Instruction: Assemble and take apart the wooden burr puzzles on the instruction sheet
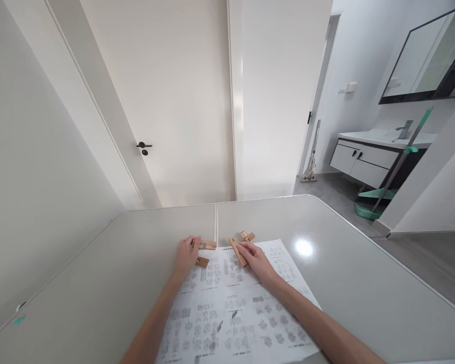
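Both of my hands rest at the far end of a printed sheet of diagrams [235, 308] on a grey table [98, 283]. My left hand [185, 255] is closed on a notched wooden puzzle piece [208, 244], and a short wooden piece [202, 262] lies just beside its thumb. Fingers of my right hand [256, 258] pinch a long wooden bar [236, 250] that lies slanted on the sheet. A small crossed wooden piece [247, 235] sits on the table just beyond that hand.
A white door with a dark handle [144, 146] and a white wall stand beyond the table. To the right is a bathroom with a sink cabinet [367, 159], a mirror [428, 60], a mop [313, 151] and a green dustpan with broom [379, 194].
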`<state>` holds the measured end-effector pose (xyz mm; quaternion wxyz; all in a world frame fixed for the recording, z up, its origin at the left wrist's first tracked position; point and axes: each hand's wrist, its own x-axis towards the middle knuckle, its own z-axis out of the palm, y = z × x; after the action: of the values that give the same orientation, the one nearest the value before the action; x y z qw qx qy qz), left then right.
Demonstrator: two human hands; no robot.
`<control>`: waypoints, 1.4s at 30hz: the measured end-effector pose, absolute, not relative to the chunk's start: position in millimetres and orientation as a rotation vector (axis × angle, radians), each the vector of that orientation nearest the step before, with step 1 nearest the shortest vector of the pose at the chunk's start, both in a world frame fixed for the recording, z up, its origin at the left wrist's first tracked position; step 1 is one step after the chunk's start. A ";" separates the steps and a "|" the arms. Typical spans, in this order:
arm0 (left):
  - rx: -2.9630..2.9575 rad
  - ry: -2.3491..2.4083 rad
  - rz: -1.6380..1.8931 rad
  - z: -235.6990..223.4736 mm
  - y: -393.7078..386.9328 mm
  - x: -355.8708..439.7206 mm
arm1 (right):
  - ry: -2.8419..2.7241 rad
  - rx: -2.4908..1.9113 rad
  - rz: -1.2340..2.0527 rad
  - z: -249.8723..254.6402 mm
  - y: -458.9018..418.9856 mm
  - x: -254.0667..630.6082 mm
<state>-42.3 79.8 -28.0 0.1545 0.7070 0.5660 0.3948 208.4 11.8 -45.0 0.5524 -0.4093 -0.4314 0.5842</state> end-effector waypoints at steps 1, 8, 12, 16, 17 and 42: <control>2.066 1.662 1.124 -31.7 81.4 -43.6 | -1.102 -1.008 1.333 -47.2 11.1 206.7; 2.271 1.917 1.001 -51.4 83.6 -48.2 | -1.494 -1.106 1.005 -53.8 3.9 199.8; 2.342 1.991 0.959 -53.2 81.8 -48.3 | -1.606 -1.219 0.856 -53.9 3.6 201.1; 2.381 2.002 0.952 -52.9 82.8 -47.8 | -1.730 -1.225 0.768 -55.7 2.4 200.6; 2.387 2.002 0.958 -52.3 83.5 -48.3 | -1.767 -1.211 0.762 -56.4 1.5 200.0; 2.592 1.455 1.032 -23.2 70.5 -35.3 | -2.082 -1.038 0.465 -58.0 -5.0 195.9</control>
<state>-35.3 70.5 -23.2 -0.0023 0.8237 0.4625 0.3279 195.9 -5.0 -58.0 0.3751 -0.4056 -0.8135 0.1817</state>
